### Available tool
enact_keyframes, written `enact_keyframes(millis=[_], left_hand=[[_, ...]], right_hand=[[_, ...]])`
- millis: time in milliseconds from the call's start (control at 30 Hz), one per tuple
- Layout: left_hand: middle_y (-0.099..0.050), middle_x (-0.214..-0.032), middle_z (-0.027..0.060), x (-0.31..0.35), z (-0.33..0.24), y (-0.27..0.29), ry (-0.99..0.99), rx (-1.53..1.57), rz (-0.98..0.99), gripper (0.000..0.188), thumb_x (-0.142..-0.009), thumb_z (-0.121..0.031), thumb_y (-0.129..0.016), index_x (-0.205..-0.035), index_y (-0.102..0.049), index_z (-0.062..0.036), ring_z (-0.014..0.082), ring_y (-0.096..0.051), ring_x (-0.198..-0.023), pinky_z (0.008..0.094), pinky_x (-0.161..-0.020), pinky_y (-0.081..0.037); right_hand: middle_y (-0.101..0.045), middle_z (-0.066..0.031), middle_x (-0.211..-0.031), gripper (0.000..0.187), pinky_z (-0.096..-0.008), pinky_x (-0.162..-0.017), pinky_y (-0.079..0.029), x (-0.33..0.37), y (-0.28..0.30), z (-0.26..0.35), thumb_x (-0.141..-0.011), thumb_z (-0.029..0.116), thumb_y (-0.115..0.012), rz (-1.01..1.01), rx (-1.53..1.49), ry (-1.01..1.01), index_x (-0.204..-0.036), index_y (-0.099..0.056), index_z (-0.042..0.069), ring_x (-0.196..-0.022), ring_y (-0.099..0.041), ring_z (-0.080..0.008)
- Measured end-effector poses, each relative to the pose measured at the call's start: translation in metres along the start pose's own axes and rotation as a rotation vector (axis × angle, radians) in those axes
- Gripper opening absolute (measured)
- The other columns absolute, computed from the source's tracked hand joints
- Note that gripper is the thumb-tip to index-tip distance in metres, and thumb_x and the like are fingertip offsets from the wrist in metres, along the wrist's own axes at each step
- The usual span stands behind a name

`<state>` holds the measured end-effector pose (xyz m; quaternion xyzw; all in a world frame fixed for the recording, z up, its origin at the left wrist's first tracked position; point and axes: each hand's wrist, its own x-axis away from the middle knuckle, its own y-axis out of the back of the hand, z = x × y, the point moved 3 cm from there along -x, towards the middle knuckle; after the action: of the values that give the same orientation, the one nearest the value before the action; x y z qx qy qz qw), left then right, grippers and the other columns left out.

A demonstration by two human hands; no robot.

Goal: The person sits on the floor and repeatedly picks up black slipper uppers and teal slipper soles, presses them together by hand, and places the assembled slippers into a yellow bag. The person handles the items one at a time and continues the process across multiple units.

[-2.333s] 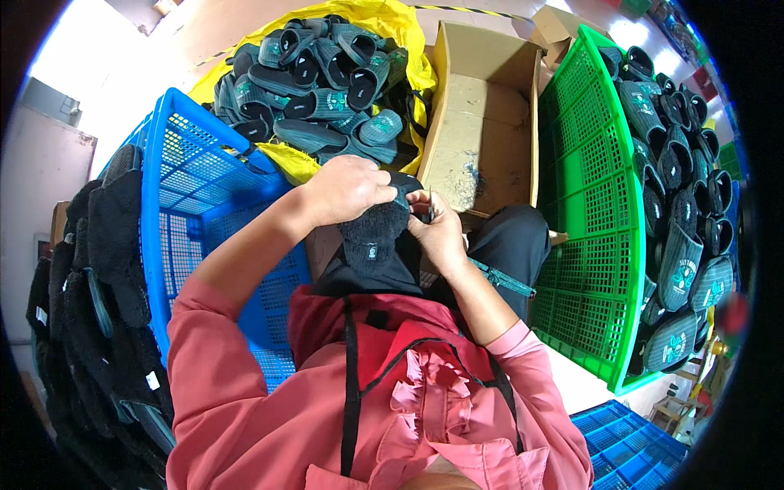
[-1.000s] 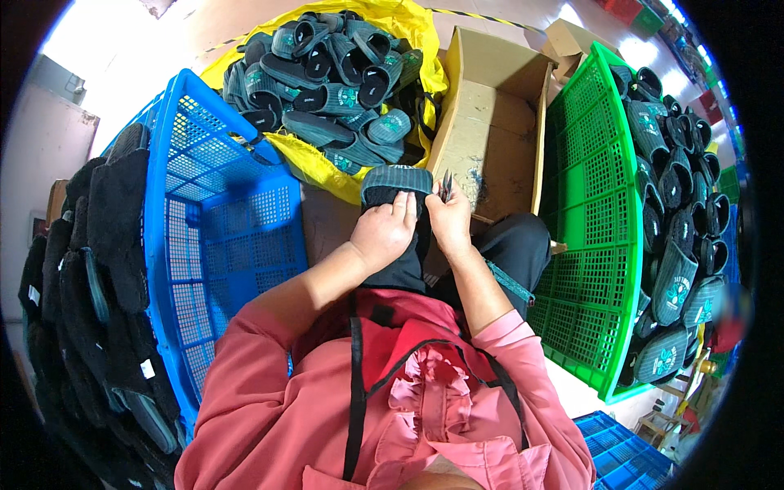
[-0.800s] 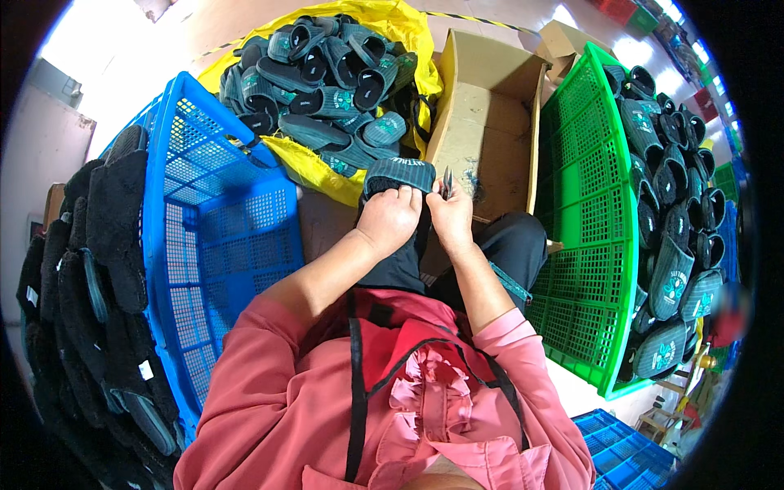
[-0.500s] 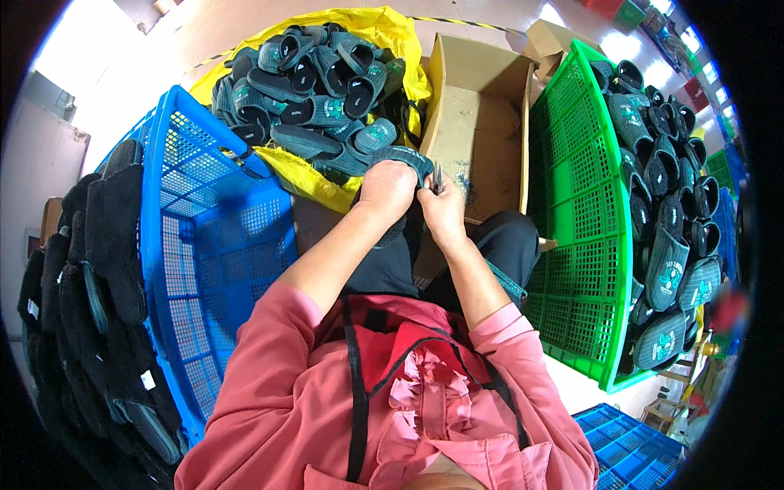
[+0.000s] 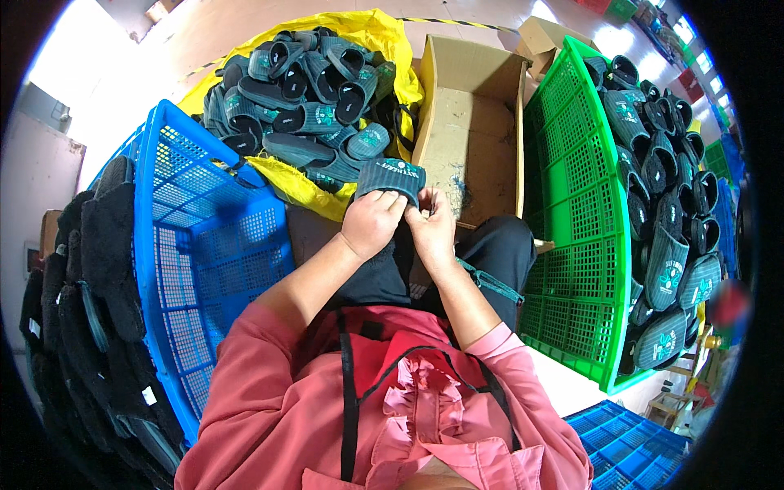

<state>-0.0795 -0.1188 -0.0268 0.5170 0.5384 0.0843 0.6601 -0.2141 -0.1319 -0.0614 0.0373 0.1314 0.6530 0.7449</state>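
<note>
Ribbed slipper (image 5: 390, 175), one, dark teal, printed upper: in the grip, toe end pointing away from the person. Left hand (image 5: 372, 223): fingers clamped on the upper's opening edge. Right hand (image 5: 432, 227): thumb and fingers bunched at that edge; clamping cannot be told. Beyond grip: slipper pile (image 5: 304, 102), yellow sheet (image 5: 306, 190). Left: blue crate (image 5: 148, 261). Right: cardboard box (image 5: 482, 131), green crate (image 5: 572, 212).

You had your left hand (image 5: 372, 223) gripping a dark stripy slipper (image 5: 389, 180), right hand (image 5: 432, 227) at its edge, blue crate (image 5: 245, 265) to your left, green crate (image 5: 576, 237) to your right, yellow sack (image 5: 298, 183) of slippers (image 5: 304, 116) up front.
</note>
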Motion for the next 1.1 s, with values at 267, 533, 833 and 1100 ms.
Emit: enact_keyframes(millis=[267, 533, 833, 1100], left_hand=[[-0.066, -0.089, 0.0069, -0.007, -0.005, -0.005, -0.028, -0.05, 0.069, 0.018, -0.076, -0.01, -0.06, -0.091, -0.068, -0.0034, 0.0218, -0.063, -0.08, 0.0329, -0.071, -0.053], [-0.063, -0.076, 0.0097, -0.019, 0.0, -0.028, 0.231, 0.003, 0.152, 0.009, -0.077, -0.01, -0.057, -0.071, -0.063, -0.0057, 0.0277, -0.063, -0.071, 0.041, -0.063, -0.052], [-0.063, -0.105, 0.023, 0.012, -0.025, 0.008, 0.079, 0.098, 0.085, 0.019, -0.078, -0.003, -0.056, -0.093, -0.063, 0.0064, 0.0369, -0.062, -0.097, 0.0413, -0.084, -0.051], [-0.062, -0.108, 0.025, 0.016, -0.006, -0.01, 0.073, -0.035, 0.326, 0.022, -0.079, -0.009, -0.055, -0.093, -0.064, 0.0056, 0.0365, -0.06, -0.103, 0.043, -0.092, -0.048]], right_hand=[[-0.061, -0.0121, -0.077, 0.007, -0.032, -0.069, -0.048, -0.031, 0.01, 0.012, -0.077, 0.004, -0.06, 0.041, 0.064, 0.037, -0.083, -0.061, 0.0, -0.072, -0.059, -0.02], [-0.053, -0.005, -0.067, 0.002, -0.0281, -0.059, -0.043, -0.031, 0.009, 0.015, -0.077, 0.0, -0.057, 0.1, -0.032, -0.049, -0.078, -0.056, 0.002, -0.063, -0.05, -0.0109], [-0.049, 0.0055, -0.072, 0.006, -0.0226, -0.061, -0.04, -0.021, 0.006, 0.002, -0.082, 0.0, -0.055, 0.224, -0.306, -0.158, -0.08, -0.056, 0.006, -0.067, -0.045, -0.0046], [-0.058, -0.0143, -0.078, 0.005, -0.0358, -0.07, -0.048, -0.037, 0.0, 0.027, -0.075, 0.004, -0.056, 0.232, 0.063, 0.084, -0.079, -0.056, 0.001, -0.074, -0.059, -0.0291]])
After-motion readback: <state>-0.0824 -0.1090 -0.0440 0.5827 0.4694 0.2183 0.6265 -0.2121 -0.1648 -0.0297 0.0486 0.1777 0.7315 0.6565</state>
